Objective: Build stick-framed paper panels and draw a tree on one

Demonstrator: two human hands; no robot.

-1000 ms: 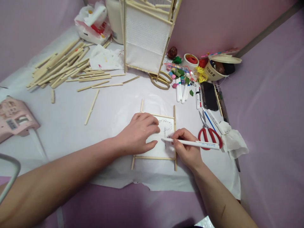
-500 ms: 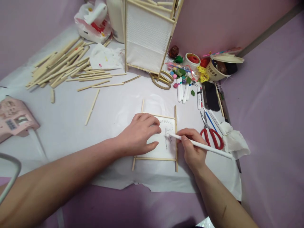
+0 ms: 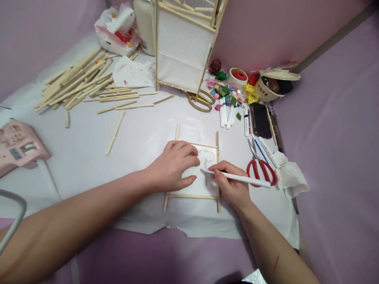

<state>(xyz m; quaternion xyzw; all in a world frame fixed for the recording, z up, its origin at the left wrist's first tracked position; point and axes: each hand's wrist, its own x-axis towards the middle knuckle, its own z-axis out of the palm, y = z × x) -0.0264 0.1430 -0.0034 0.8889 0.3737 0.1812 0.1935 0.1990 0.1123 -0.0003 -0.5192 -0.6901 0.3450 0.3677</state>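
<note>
Left hand (image 3: 173,166) lying open on paper (image 3: 204,187) in stick frame (image 3: 192,197); right fingers (image 3: 222,170) grasping white pen (image 3: 241,178), tip on paper.

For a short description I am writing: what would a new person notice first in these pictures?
Two bare hands catch the eye at lower centre: the left hand rests on a small stick-framed paper panel, the right hand holds a white pen over it. A heap of wooden sticks lies at upper left, and a tall mesh panel stands at top centre.
</note>
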